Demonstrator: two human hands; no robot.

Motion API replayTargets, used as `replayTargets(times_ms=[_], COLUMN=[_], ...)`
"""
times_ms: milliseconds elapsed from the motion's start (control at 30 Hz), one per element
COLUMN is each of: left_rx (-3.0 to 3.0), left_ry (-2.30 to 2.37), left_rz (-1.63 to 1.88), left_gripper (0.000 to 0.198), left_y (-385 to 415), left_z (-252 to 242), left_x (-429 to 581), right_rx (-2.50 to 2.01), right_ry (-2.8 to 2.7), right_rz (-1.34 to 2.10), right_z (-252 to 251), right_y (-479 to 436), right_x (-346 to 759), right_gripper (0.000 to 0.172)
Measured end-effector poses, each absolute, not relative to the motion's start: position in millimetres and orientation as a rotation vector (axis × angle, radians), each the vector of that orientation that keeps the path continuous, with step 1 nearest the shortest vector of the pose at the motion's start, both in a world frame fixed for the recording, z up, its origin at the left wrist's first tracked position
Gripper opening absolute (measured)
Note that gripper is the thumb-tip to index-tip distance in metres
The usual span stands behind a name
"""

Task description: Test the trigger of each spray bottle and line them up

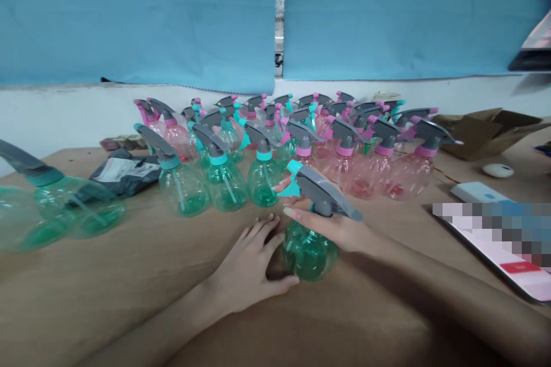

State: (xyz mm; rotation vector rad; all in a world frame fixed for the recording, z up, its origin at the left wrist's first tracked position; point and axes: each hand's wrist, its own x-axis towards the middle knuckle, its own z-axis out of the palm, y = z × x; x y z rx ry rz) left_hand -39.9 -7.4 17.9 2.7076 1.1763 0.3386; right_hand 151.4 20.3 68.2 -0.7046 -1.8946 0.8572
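A green spray bottle (310,252) with a grey and turquoise trigger head stands close in front of me. My right hand (331,226) wraps round its neck, just below the trigger head. Beside the bottle, on its left, my left hand (253,258) has its fingers spread, thumb near the lower part of the bottle; whether it touches is hard to tell. Behind my hands is a row of green spray bottles (226,183) with turquoise collars. Pink spray bottles (361,175) with pink collars continue that row to the right.
More spray bottles (172,132) crowd the back of the wooden table (129,292). Two green bottles (81,206) stand at the left by a dark plastic bag (124,172). On the right are an open cardboard box (482,140), a white mouse (498,170) and a tablet-like screen (495,241).
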Motion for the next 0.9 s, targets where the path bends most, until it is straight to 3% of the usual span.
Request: replayTargets(times_ms=[200,367,633,767,900], left_rx=[2.711,2.732,2.750,2.756,2.763], left_ry=[1.187,1.202,1.196,1.205,1.203], left_rz=[0.341,0.326,0.333,0.320,0.298], left_gripper=[0.069,0.070,0.070,0.071,0.070], left_y=[-8,-7,-7,-7,-7], left_z=[18,16,15,14,16], left_x=[-39,-40,-40,-40,-40], right_rx=[-0.739,-0.788,-0.830,-0.830,-0.866], right_ry=[-1.885,-1.910,-1.888,-1.866,-1.911], right_rz=[0.878,0.769,0.761,0.822,0.803], right_z=[68,72,72,66,63], right_y=[21,20,19,20,20], right_x=[151,152,154,154,155], right_gripper=[0.028,0.009,0.013,0.033,0.036])
